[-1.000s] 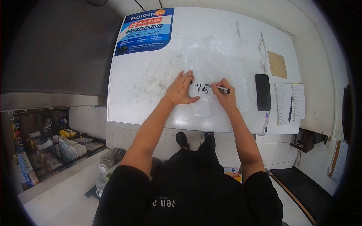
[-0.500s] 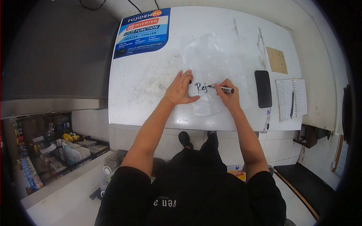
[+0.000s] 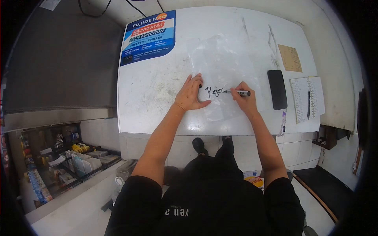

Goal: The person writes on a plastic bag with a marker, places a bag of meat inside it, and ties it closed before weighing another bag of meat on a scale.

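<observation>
A clear plastic bag (image 3: 226, 59) lies flat on the white freezer top (image 3: 153, 90). My left hand (image 3: 192, 93) rests on the bag's left edge, thumb stretched away from the fingers. A small black marker cap (image 3: 200, 86) shows at its curled fingers. My right hand (image 3: 245, 98) is closed round a black marker (image 3: 241, 93), its tip down on the bag. Black handwriting (image 3: 215, 91) reading "Rejec" runs between my hands and ends at the marker tip.
Right of the bag lie a black phone (image 3: 277, 89), a brown paper piece (image 3: 290, 58) and a spiral notebook (image 3: 303, 100) with a pen (image 3: 308, 104) on it. A blue Fujidenzo sticker (image 3: 149, 37) covers the far left corner. Shelves with boxed items (image 3: 80, 163) stand lower left.
The writing has grown from "Rej" to "Rejec" as my right hand and the marker moved rightward. My left hand stays in place on the bag. The whole view has shifted slightly.
</observation>
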A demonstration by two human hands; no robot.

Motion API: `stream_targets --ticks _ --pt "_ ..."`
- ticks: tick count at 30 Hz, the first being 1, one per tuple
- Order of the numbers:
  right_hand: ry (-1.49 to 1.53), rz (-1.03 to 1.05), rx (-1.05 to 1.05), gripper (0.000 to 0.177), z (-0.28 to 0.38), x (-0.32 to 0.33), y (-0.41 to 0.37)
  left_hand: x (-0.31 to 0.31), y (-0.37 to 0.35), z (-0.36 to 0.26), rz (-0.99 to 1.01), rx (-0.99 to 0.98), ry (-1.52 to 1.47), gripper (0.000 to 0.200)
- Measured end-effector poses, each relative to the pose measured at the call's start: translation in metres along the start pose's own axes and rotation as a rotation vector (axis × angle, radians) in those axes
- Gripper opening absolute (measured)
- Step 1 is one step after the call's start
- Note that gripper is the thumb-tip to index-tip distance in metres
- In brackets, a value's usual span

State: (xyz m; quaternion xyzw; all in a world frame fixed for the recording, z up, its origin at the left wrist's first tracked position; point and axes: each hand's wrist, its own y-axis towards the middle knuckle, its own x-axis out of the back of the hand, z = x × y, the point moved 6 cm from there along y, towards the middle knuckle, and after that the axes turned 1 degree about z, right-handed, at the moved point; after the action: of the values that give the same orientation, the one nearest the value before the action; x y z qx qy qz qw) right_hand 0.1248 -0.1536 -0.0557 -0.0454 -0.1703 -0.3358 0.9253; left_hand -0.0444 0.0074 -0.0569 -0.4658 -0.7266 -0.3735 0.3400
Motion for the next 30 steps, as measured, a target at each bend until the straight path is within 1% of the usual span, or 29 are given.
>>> stream_targets --ticks 5,7,8,10,13,17,19,23,25,28,30 --pt "0.065 -0.048 -0.038 0.024 0.011 0.004 0.011 -0.001 0.001 0.0 0.001 -0.008 -0.005 0.075" --pt "0.046 -0.033 0.021 0.025 0.012 0.001 0.012 -0.002 0.002 0.0 0.001 -0.011 0.0 0.077" --pt "0.048 -0.037 0.017 0.025 0.008 0.002 0.011 -0.003 0.002 0.001 0.006 -0.014 0.0 0.077" --pt "-0.034 -0.012 -0.006 0.026 0.001 0.003 0.008 -0.002 0.001 0.0 -0.02 -0.034 0.0 0.08" --pt "-0.088 0.039 -0.035 0.028 0.0 0.007 0.0 -0.002 0.002 0.0 -0.007 -0.028 -0.01 0.077" --pt "-0.035 -0.018 -0.052 0.027 0.002 0.01 0.004 -0.001 0.002 -0.002 0.002 -0.02 0.024 0.074" --pt "-0.005 -0.014 0.023 0.027 -0.003 0.007 0.0 0.0 0.003 -0.004 0.001 -0.007 0.012 0.071" --pt "-0.012 -0.053 -0.035 0.026 -0.009 0.022 0.003 0.002 0.003 -0.005 -0.01 -0.022 0.019 0.072" --pt "0.091 -0.087 -0.03 0.026 -0.003 0.03 0.007 0.002 0.003 -0.005 -0.014 -0.023 0.033 0.072" --pt "0.004 -0.14 -0.032 0.026 -0.002 0.035 0.013 0.001 0.004 -0.004 -0.001 -0.008 0.008 0.073" --pt "0.013 -0.119 -0.029 0.026 -0.004 0.032 0.011 0.001 0.003 -0.005 0.002 -0.014 0.019 0.074"
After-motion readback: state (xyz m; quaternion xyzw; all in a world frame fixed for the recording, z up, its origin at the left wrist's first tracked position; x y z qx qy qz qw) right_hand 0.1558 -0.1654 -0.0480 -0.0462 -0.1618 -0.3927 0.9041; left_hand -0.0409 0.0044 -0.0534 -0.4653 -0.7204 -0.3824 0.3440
